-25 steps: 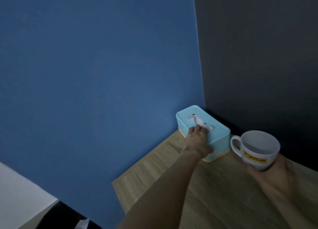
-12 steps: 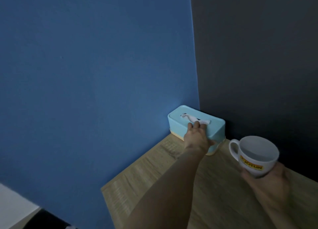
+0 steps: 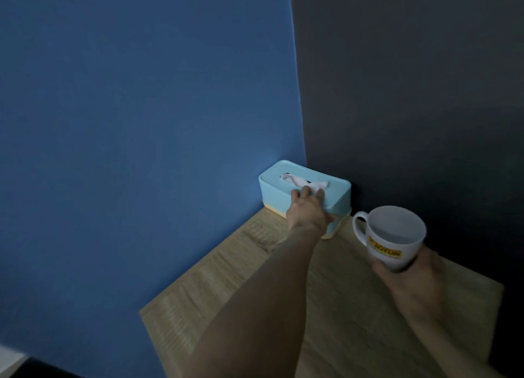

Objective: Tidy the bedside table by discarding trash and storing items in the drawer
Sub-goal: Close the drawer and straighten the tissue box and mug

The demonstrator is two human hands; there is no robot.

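A bedside table (image 3: 354, 306) stands nearly bare in a dim corner, where a blue wall meets a dark one; only a pale blue tissue box (image 3: 337, 191) rests on the wooden top, pushed into the far corner against both walls; no loose trash shows on the surface, which suggests the clearing is well along, though the drawer is out of view and what it holds cannot be told. The left hand (image 3: 307, 210) reaches across the table and lies over the near edge of the box, fingers (image 3: 305, 191) spread on its lid and touching the white tissue (image 3: 397, 183) that pokes from the slot, thumb down the front face; whether it grips the box or merely presses it cannot be told for certain. The right hand (image 3: 411, 281) is closed around the base of a white mug (image 3: 392, 238) with a yellow label, held up above the table just right of the box, handle turned towards it; the mug apparently awaits a place to be put away.
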